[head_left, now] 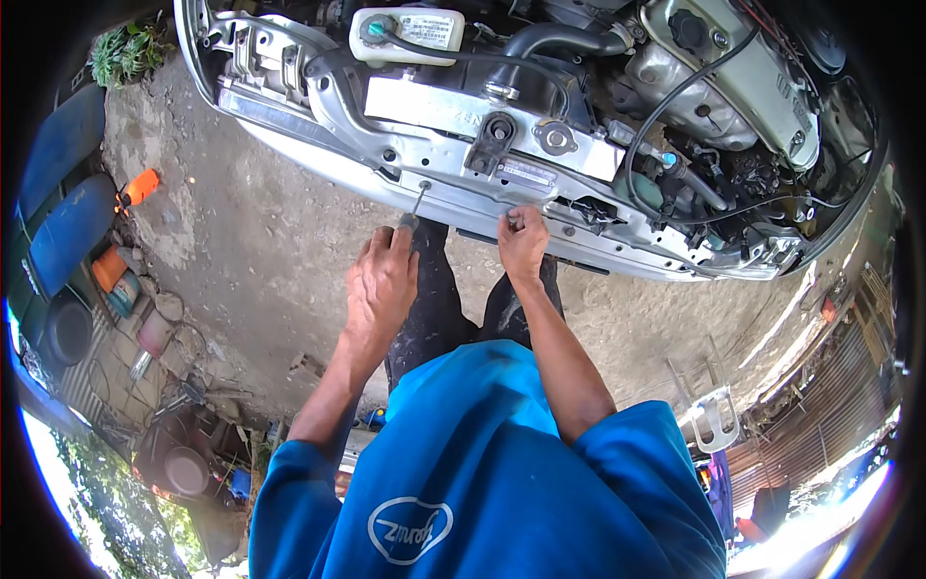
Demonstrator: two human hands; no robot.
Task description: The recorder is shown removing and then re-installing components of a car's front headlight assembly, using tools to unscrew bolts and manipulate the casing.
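My left hand point(383, 275) is closed round the handle of a screwdriver point(419, 203). Its thin shaft points up and away, with the tip at a fastener on the silver front crossmember point(453, 199) of a car's engine bay. To the right, my right hand point(524, 241) is held at the crossmember's near edge, fingers curled and thumb pressed in. Whatever those fingers pinch, if anything, is too small to make out. Just beyond the hands stand the black hood latch point(490, 142) and the round radiator cap point(556, 138).
A white coolant reservoir point(405, 37) sits at the far side, and a black cable point(639, 145) loops across the engine on the right. Dirt ground point(260, 241) lies below. Blue barrels point(69, 232) and an orange object point(141, 187) stand at the left.
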